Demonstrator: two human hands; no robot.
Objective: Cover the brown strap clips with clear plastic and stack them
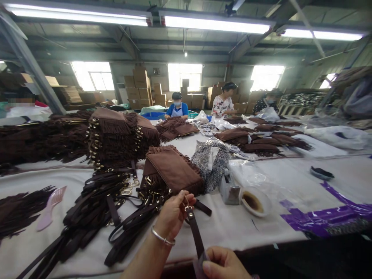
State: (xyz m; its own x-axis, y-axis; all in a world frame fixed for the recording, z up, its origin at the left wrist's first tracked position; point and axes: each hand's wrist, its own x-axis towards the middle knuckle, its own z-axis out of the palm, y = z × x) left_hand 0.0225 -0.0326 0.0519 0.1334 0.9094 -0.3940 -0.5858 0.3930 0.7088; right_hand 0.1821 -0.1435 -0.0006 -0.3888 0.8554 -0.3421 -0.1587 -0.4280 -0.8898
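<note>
A dark brown strap (196, 236) with a metal clasp runs between my two hands. My left hand (174, 213), a silver bangle at its wrist, pinches the clasp end. Lower down, near the bottom edge, my right hand (223, 263) is closed on the other part of the strap, along with a greyish piece I cannot make out. Just beyond my left hand lies a stack of brown fringed bags (176, 168) with gold clips hanging at its front. A heap of dark straps (95, 201) with metal hooks spreads to the left of my left wrist.
A taller pile of fringed bags (113, 131) stands behind the straps. A pink comb (52, 207) lies at left. Right of centre are a speckled cloth bundle (213, 161), a metal box (231, 190) and a bowl of dark liquid (254, 201). Purple plastic (328, 219) lies at right. People work across the table.
</note>
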